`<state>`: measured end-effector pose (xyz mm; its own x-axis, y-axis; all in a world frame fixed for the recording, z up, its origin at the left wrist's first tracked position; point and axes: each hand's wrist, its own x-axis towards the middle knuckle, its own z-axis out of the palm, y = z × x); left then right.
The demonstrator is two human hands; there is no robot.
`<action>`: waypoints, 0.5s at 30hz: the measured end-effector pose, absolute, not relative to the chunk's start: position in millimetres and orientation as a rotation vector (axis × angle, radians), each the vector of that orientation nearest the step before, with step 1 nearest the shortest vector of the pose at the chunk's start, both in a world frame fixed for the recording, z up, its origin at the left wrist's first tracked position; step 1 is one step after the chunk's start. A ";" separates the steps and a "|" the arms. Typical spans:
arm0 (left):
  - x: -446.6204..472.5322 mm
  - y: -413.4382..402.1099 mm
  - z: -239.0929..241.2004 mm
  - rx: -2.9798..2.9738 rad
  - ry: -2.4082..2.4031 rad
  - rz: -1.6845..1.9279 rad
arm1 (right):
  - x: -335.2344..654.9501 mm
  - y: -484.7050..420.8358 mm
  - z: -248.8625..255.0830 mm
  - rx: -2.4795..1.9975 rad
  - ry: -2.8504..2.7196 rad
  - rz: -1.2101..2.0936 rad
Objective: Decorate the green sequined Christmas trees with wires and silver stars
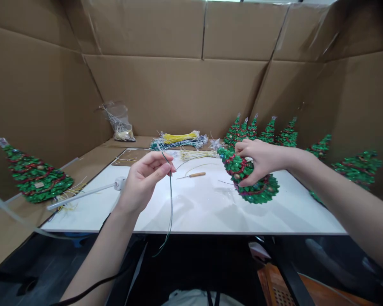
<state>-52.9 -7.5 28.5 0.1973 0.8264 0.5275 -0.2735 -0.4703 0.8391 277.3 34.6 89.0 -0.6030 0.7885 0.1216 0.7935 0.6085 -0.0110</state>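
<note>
My left hand (148, 178) pinches a thin green wire (171, 204) between thumb and fingers, above the white board (204, 216). The wire's lower end hangs down past the board's front edge. My right hand (258, 159) grips a small green Christmas tree (258, 191) around its middle. This tree leans to the left, with red garland, small ornaments and a clear star at its tip. Between the hands, an awl with a wooden handle (197, 174) lies on the board.
Several similar trees (268, 131) stand at the back right; another tree (40, 176) is at far left. Bundled wires (180, 138) lie at the back beside a plastic bag (119, 123). A white rod (86, 195) crosses the board's left side. Cardboard walls (172, 93) enclose the table.
</note>
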 end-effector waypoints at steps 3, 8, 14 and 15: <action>-52.7 -7.7 26.7 1.510 0.565 1.449 | 278.2 43.3 82.1 -1.455 -2.775 -0.072; -53.7 -8.6 24.2 1.507 0.583 1.442 | 274.9 63.9 40.8 -1.444 -2.814 -0.050; -56.2 -7.3 22.3 1.487 0.610 1.465 | 250.3 82.8 -5.2 -1.461 -2.758 0.140; -57.0 -7.1 21.9 1.487 0.613 1.467 | 246.5 85.5 -10.5 -1.456 -2.736 0.168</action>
